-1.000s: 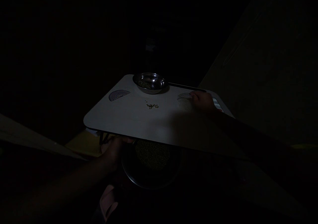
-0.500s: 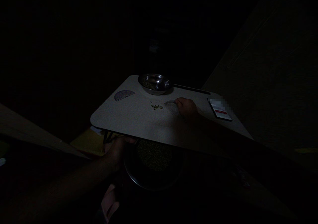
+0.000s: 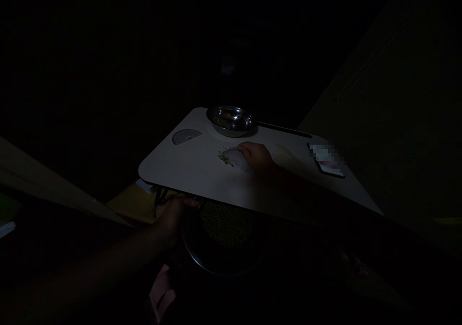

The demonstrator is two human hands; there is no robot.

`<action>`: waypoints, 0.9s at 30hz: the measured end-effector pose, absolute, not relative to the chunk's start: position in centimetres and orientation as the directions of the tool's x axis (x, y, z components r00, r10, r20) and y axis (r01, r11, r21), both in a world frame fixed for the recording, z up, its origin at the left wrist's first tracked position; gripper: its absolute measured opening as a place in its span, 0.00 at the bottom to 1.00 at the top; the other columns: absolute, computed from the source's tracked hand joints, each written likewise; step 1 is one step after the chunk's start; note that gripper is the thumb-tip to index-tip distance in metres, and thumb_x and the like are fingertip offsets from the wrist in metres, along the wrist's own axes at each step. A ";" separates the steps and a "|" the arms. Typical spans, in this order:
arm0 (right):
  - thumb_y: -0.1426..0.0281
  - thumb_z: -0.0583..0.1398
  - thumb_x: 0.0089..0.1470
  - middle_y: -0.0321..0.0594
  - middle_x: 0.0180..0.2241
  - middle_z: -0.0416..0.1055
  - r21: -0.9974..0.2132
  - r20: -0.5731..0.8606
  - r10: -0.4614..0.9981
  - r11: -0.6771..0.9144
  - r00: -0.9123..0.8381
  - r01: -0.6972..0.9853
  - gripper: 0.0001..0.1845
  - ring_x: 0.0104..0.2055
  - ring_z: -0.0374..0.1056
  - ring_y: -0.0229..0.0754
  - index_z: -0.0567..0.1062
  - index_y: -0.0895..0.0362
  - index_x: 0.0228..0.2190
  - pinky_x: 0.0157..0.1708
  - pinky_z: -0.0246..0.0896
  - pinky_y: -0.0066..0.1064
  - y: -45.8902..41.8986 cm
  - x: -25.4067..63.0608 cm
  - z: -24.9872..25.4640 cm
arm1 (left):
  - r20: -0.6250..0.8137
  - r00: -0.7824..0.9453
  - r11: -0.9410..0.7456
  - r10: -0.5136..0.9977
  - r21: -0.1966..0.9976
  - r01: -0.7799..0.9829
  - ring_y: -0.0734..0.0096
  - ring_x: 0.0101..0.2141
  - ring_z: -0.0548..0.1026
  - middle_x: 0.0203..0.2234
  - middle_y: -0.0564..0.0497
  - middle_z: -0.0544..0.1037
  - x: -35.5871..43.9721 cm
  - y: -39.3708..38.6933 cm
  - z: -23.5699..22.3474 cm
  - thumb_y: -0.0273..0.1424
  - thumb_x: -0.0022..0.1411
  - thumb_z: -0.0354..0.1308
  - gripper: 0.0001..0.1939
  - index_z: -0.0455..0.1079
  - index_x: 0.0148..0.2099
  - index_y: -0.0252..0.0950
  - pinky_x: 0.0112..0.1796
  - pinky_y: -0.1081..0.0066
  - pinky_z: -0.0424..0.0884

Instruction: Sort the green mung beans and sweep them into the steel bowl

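Observation:
The scene is very dark. My right hand (image 3: 257,155) rests on a small white table (image 3: 191,171), closed on a clear half-round protractor (image 3: 236,160) whose edge touches a little heap of green grains (image 3: 224,158). My left hand (image 3: 175,213) is below the table's near edge, gripping the rim of a large round metal plate (image 3: 224,260) that holds a bed of green grains (image 3: 225,224). A steel bowl (image 3: 231,119) with some grains stands at the table's far edge.
A second, grey protractor (image 3: 186,135) lies at the table's far left. A phone (image 3: 327,160) lies at the right. A dark slot (image 3: 285,129) runs along the far edge. Yellowish floor (image 3: 133,202) shows under the table.
My right hand has slid the clear protractor leftward across the table, from near the phone up to the small heap of grains. The left hand has kept its grip on the plate.

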State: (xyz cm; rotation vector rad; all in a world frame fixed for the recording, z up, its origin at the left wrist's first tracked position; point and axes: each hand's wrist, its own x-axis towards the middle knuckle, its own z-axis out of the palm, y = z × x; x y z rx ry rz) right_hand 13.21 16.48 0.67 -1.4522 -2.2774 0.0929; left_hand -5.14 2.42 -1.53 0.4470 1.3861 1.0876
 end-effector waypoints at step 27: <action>0.66 0.43 0.49 0.38 0.30 0.68 -0.337 0.334 0.850 0.511 -0.407 0.791 0.17 0.30 0.62 0.36 0.68 0.57 0.31 0.29 0.51 0.25 11.9 17.1 1.6 | -0.592 -0.137 0.501 0.794 0.765 -0.404 0.67 0.19 0.67 0.12 0.52 0.67 -4.9 2.4 -1.0 0.23 0.32 0.53 0.07 0.66 0.22 0.30 0.25 0.65 0.62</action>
